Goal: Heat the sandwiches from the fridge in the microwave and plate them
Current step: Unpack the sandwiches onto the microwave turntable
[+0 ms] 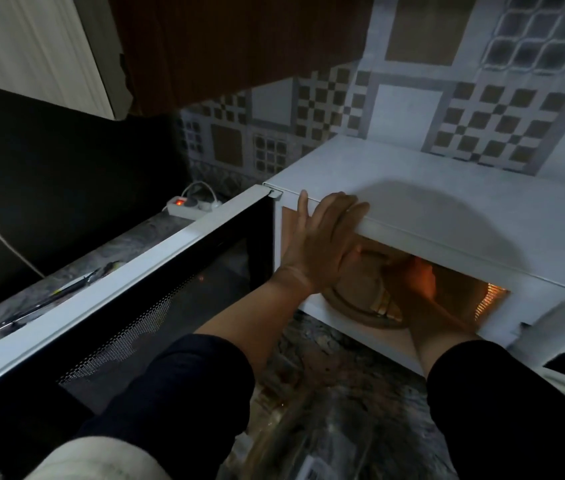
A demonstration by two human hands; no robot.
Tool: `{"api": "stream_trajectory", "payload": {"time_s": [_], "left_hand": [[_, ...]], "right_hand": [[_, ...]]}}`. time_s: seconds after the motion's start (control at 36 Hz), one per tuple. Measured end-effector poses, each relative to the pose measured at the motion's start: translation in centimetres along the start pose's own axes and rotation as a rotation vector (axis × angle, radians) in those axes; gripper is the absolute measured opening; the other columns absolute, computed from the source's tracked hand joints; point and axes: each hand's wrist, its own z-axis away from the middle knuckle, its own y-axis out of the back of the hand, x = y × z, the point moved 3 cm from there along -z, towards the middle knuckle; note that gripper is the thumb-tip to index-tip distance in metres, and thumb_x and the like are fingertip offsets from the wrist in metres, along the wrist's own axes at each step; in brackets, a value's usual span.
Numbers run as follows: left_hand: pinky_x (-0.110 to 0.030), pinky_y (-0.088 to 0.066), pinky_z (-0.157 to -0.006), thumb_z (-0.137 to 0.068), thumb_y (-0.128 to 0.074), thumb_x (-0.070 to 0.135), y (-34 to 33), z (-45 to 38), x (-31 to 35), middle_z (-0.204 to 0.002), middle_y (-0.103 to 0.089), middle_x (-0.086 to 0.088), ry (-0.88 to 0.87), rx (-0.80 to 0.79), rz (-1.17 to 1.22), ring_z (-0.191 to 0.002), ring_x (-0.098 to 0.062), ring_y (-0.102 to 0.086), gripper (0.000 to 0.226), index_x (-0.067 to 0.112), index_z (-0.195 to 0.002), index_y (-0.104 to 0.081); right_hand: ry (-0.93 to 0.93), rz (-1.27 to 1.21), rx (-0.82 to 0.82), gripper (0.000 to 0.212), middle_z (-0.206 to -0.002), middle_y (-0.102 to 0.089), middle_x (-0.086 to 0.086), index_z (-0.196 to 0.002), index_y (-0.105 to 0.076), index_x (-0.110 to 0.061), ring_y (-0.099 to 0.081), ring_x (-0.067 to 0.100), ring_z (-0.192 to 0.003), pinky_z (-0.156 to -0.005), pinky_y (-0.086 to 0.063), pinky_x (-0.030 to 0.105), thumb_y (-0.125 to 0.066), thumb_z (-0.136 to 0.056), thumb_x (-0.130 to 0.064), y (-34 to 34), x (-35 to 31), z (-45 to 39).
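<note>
The white microwave (447, 206) stands on the counter with its door (135, 289) swung open to the left and its inside lit orange. A round plate (354, 306) with a sandwich (386, 304) lies inside the cavity. My left hand (326, 237) reaches into the opening with straight fingers, its fingertips hidden behind the top edge. My right hand (409, 275) is inside the cavity over the sandwich, mostly hidden; its grip cannot be made out.
A marbled counter (326, 368) runs below the microwave. A power strip (187, 206) with a red light sits at the back left. A knife-like tool (49, 299) lies on the counter behind the door. A clear plastic bag (309, 438) lies at the front.
</note>
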Motion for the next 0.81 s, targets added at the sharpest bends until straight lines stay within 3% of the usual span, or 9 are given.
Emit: {"api": "stream_trajectory", "payload": {"time_s": [0.22, 0.33, 0.53, 0.61, 0.67, 0.75, 0.81], "left_hand": [[-0.055, -0.024, -0.112, -0.082, -0.061, 0.034, 1.2, 0.5, 0.2, -0.136, -0.051, -0.009, -0.006, -0.027, 0.105, -0.131, -0.025, -0.043, 0.059, 0.013, -0.136, -0.048], [-0.054, -0.026, -0.114, -0.087, -0.055, 0.031, 2.2, 0.7, 0.2, -0.143, -0.044, -0.009, 0.01, -0.11, 0.178, -0.138, -0.026, -0.037, 0.06, 0.011, -0.141, -0.044], [-0.048, -0.013, -0.12, -0.093, -0.049, 0.03, 4.4, 2.5, 0.4, -0.159, -0.016, -0.006, 0.179, -0.297, 0.361, -0.149, -0.024, -0.008, 0.065, 0.016, -0.152, -0.023], [-0.044, -0.023, -0.118, -0.095, -0.045, 0.039, 5.4, 4.8, -0.1, -0.156, -0.023, -0.009, 0.194, -0.336, 0.364, -0.146, -0.026, -0.019, 0.063, 0.013, -0.149, -0.027], [-0.041, -0.033, -0.112, -0.092, -0.048, 0.031, 6.4, 6.5, -0.3, -0.15, -0.032, -0.013, 0.206, -0.384, 0.378, -0.139, -0.031, -0.033, 0.06, 0.008, -0.145, -0.032], [-0.036, -0.035, -0.109, -0.092, -0.052, 0.019, 7.0, 9.4, -0.9, -0.146, -0.036, -0.013, 0.382, -0.495, 0.476, -0.132, -0.031, -0.04, 0.055, 0.009, -0.143, -0.036], [-0.034, -0.042, -0.102, -0.093, -0.052, 0.015, 7.0, 11.8, -1.6, -0.14, -0.044, -0.015, 0.562, -0.586, 0.598, -0.128, -0.033, -0.045, 0.047, 0.01, -0.139, -0.042]], "right_hand": [[0.028, -0.008, -0.129, 0.037, -0.129, -0.055, 0.02, -0.129, -0.054, -0.003, -0.052, 0.036, -0.119, -0.1, -0.043, 0.04, -0.048, -0.098, -0.024, 0.2, 0.0, 1.6], [-0.017, -0.003, -0.033, 0.035, -0.123, -0.057, 0.017, -0.122, -0.056, -0.01, -0.054, 0.035, -0.114, -0.093, -0.043, 0.037, -0.05, -0.095, -0.032, 1.8, -0.7, 2.9], [0.101, 0.152, 0.145, 0.047, -0.132, -0.052, 0.019, -0.132, -0.049, -0.01, -0.052, 0.037, -0.122, -0.098, -0.044, 0.042, -0.055, -0.091, -0.031, 3.4, -2.3, 7.2], [0.171, 0.276, 0.032, 0.042, -0.129, -0.058, 0.015, -0.127, -0.057, -0.008, -0.054, 0.033, -0.119, -0.09, -0.047, 0.034, -0.055, -0.092, -0.03, 2.8, -3.4, 9.5], [0.23, 0.346, -0.06, 0.042, -0.132, -0.056, 0.013, -0.129, -0.056, -0.008, -0.053, 0.03, -0.12, -0.089, -0.045, 0.029, -0.053, -0.094, -0.031, 2.1, -4.0, 11.5], [0.288, 0.387, -0.166, 0.042, -0.13, -0.056, 0.014, -0.128, -0.058, -0.008, -0.054, 0.03, -0.116, -0.089, -0.044, 0.028, -0.054, -0.093, -0.031, 0.8, -4.1, 14.9], [0.34, 0.372, -0.192, 0.033, -0.118, -0.062, 0.015, -0.114, -0.065, -0.007, -0.059, 0.03, -0.107, -0.082, -0.046, 0.028, -0.059, -0.089, -0.027, -0.2, -3.9, 17.3]]}}
